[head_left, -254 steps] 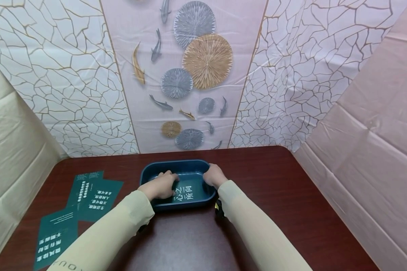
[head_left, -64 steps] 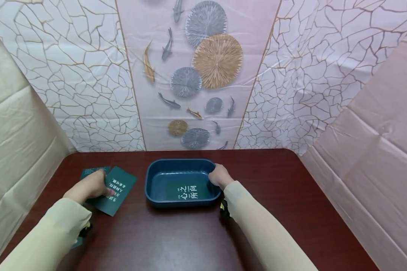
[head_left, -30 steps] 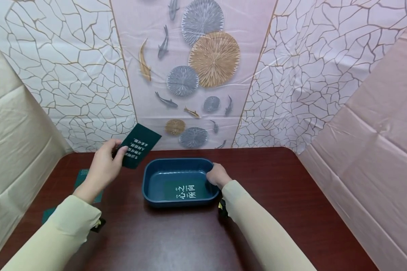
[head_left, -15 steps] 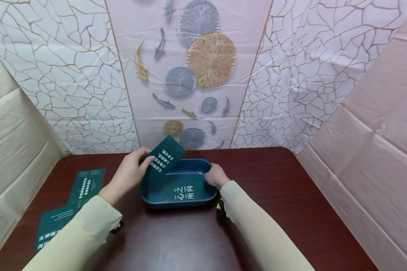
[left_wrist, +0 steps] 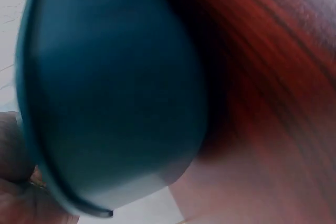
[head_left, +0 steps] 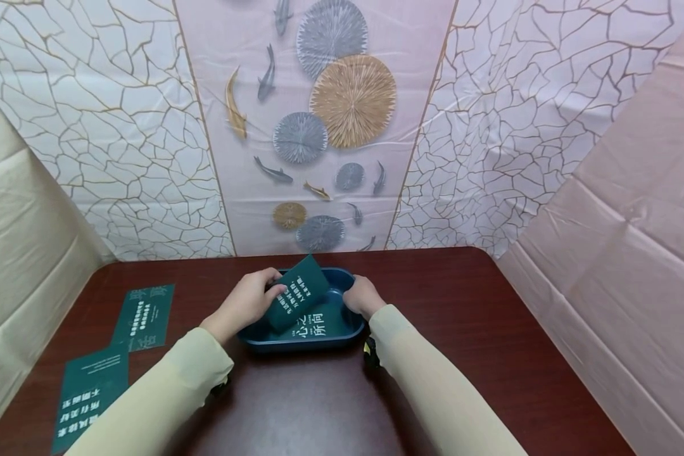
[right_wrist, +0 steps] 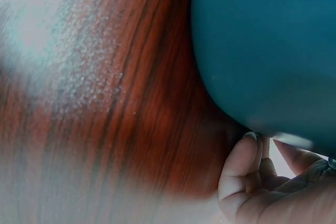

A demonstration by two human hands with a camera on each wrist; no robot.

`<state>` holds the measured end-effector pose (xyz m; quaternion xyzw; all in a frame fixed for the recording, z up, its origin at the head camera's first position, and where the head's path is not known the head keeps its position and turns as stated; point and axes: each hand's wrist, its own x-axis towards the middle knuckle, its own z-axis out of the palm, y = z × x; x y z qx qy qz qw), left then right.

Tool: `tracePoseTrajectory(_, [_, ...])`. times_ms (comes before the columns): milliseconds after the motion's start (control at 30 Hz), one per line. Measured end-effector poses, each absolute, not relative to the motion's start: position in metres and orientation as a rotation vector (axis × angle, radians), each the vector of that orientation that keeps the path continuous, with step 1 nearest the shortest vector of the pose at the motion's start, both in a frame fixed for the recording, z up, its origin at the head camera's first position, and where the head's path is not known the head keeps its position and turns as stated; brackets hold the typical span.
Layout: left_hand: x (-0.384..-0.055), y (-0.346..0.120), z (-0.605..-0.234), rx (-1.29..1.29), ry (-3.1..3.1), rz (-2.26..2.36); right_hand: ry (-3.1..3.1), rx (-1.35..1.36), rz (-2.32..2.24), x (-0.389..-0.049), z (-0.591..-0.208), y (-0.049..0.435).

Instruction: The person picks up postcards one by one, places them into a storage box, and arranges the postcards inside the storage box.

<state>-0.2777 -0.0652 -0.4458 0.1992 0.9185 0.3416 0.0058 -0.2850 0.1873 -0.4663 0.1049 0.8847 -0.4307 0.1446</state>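
Note:
My left hand (head_left: 246, 305) pinches a dark green card with white lettering (head_left: 303, 290) between thumb and fingers. The card is tilted over the left part of a blue rectangular tray (head_left: 313, 346), partly covering another green card (head_left: 327, 321) that lies flat inside. At the tray's right end, my right hand (head_left: 363, 296) grips the rim. In the right wrist view, the fingertips of the right hand (right_wrist: 268, 182) are curled against the tray's outer wall (right_wrist: 268, 51). The left wrist view is blurred; the tray's wall (left_wrist: 121, 93) fills much of it, with part of the left hand (left_wrist: 21, 182) at its edge.
Two more green cards lie at the table's left side: a farther card (head_left: 144, 315) and a nearer card (head_left: 91, 392), their edges meeting. The dark red wooden table (head_left: 462, 329) ends at a patterned backdrop (head_left: 348, 126), with pale cloth on both sides.
My left hand took the green card from the pile on the left, lifted it and carried it right, then lowered it over the tray. My right hand stays on the rim.

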Motion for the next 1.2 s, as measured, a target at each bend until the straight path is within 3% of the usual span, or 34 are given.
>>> tracePoseTrajectory(667, [-0.275, -0.048, -0.462, 0.618, 2.862, 0.565, 2.560, 0.313, -1.238, -0.289, -0.473, 0.188])
tracePoseTrajectory(1200, [-0.270, -0.045, -0.466, 0.642, 2.798, 0.446, 2.572, 0.301, -1.231, -0.287, -0.470, 0.186])
